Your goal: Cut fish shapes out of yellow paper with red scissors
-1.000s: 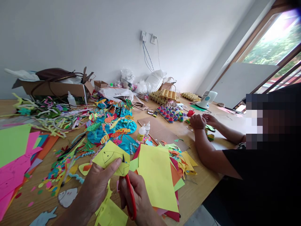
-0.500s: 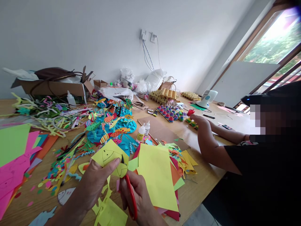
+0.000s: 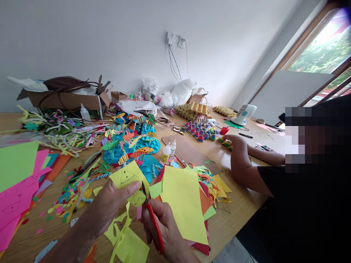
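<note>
A yellow paper piece (image 3: 128, 176) with a fish outline drawn in dark line is pinched between the thumb and fingers of my left hand (image 3: 112, 204). My right hand (image 3: 161, 219) is wrapped round the red handles of the scissors (image 3: 155, 226). The dark blades lie at the right edge of the yellow piece, close to my left thumb tip. Below both hands, yellow paper scraps (image 3: 130, 246) lie on the table. A large yellow sheet (image 3: 182, 201) rests on a stack of coloured papers, right of my right hand.
Glue bottles (image 3: 165, 153) stand beyond my hands, beside blue paper shapes with paper fish (image 3: 131, 146). Coloured sheets (image 3: 16, 164) and pipe cleaners lie left. At right, a person's arm (image 3: 241, 157) reaches over the table near painted egg-carton pieces (image 3: 199, 131).
The scissors and my right hand have shifted slightly down and right, showing more of the blades. The view has turned slightly. The person at the right has leaned further in.
</note>
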Demonstrator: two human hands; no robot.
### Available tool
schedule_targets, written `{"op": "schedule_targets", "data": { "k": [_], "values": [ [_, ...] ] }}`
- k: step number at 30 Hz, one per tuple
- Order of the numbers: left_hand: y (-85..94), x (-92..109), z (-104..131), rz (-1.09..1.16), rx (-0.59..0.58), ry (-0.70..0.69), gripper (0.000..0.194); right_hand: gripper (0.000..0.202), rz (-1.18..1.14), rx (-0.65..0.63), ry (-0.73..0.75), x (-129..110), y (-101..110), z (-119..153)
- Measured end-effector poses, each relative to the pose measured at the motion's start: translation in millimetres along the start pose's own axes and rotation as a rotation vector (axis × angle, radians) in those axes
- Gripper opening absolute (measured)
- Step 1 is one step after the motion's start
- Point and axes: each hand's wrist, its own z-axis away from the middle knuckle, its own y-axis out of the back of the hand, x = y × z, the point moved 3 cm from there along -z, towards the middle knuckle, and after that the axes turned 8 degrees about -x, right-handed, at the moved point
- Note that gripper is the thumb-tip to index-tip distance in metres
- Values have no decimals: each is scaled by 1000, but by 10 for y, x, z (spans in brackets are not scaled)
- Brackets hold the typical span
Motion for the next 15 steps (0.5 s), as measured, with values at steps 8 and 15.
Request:
{"op": "schedule_targets", "data": {
  "k": [8, 15],
  "values": [
    [-56, 19, 25, 14, 4, -34, 30, 38, -26, 13, 3, 58, -13, -4],
    [-60, 52, 20, 3, 5, -34, 30, 48, 14, 7, 14, 104, -11, 17]
  ]
}}
